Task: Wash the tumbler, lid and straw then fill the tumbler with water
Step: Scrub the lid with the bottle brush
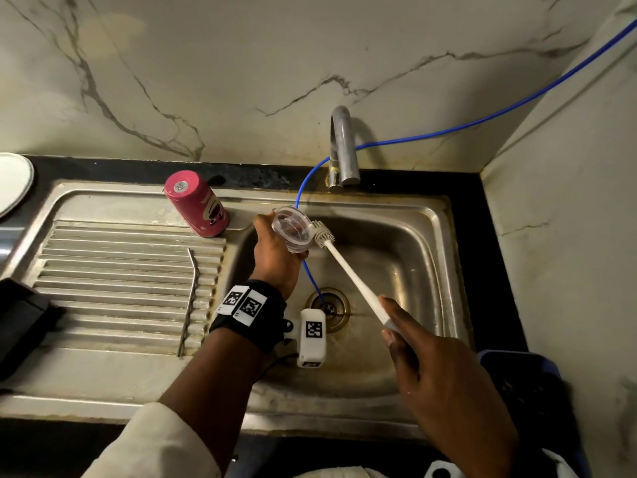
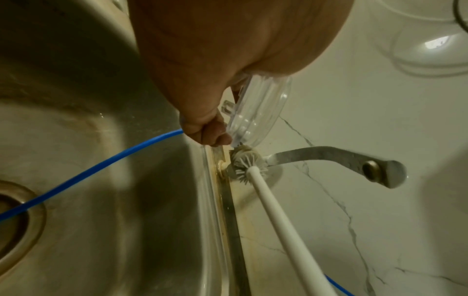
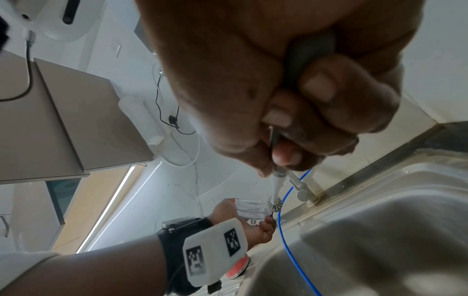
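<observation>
Head view looks steeply down on the sink (image 1: 406, 243) from above its near edge. Both wrist views look up from low inside the basin, close behind each hand, sharing the tap (image 2: 329, 158) and back wall

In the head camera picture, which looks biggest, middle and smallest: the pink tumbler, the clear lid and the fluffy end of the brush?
As they look in the head view:
1. pink tumbler, clearly biggest
2. clear lid, held up by the left hand
3. brush head, smallest

The lid is raised nearer the camera, so it may look slightly bigger than it is.
</observation>
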Tool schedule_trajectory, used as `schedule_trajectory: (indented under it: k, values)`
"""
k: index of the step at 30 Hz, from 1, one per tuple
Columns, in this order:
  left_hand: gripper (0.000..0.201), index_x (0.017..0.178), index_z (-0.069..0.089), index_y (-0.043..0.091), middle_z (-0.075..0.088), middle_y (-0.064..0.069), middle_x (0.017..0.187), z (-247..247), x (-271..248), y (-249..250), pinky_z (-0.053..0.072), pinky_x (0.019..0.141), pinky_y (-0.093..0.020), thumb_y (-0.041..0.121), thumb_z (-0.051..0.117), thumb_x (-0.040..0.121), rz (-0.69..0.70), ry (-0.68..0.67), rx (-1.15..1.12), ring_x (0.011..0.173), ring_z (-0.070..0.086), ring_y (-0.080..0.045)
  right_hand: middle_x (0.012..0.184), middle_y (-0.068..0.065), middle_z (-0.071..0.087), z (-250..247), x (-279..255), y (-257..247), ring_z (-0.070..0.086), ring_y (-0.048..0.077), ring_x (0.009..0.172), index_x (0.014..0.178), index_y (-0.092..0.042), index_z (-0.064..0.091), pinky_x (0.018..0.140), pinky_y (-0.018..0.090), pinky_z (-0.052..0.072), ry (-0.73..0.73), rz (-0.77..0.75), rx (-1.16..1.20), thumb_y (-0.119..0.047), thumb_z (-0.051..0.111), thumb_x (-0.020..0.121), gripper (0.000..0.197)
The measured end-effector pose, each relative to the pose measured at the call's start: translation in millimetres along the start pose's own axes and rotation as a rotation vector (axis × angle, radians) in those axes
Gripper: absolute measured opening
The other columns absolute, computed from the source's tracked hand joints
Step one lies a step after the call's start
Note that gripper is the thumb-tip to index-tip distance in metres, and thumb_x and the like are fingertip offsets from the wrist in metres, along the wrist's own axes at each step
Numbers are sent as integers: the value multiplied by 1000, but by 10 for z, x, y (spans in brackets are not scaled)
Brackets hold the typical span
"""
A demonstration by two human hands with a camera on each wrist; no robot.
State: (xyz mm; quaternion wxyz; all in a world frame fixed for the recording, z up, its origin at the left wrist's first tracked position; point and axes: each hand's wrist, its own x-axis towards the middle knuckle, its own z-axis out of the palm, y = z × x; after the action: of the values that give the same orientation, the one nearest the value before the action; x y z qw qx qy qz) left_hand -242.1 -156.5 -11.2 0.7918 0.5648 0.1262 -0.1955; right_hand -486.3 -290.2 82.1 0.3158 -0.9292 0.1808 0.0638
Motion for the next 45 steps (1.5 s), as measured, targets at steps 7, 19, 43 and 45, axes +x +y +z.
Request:
schedule_trajectory:
  k: [7, 19, 43, 45]
  values:
    - [70, 128, 63, 9, 71, -15, 114, 33, -32, -33, 49, 74, -35, 63, 42, 88, -101, -47, -15, 97, 64, -27, 62, -18, 60, -16, 23, 67, 66, 6, 64, 152, -66, 27, 65, 29, 56, 43, -11, -14, -59, 36, 100, 53]
    - [59, 96, 66, 12, 66, -11, 85, 63, -162, 131, 41, 67, -33, 54, 25, 103, -275, -198, -182, 75, 58, -24, 59, -16, 61, -24, -29, 201, 67, 2, 60, 153, -60, 34, 55, 22, 52, 98, -65, 127, -49, 49, 101, 55]
    - [54, 133, 67, 20, 70, -9, 115, -17, 2, 46, 52, 73, -35, 54, 50, 96, -143, -320, 56, 99, 63, -26, 90, -30, 73, -478, 142, 136, 70, -13, 84, 139, -36, 65, 72, 2, 49, 72, -107, 247, -62, 49, 98, 51]
    - [59, 132, 69, 22, 69, -11, 118, -64, 42, 77, 52, 74, -34, 59, 57, 87, -117, -324, 126, 101, 63, -27, 80, -39, 67, -516, 147, 74, 69, -12, 73, 141, -38, 62, 65, 1, 47, 52, -160, 220, -51, 53, 97, 47]
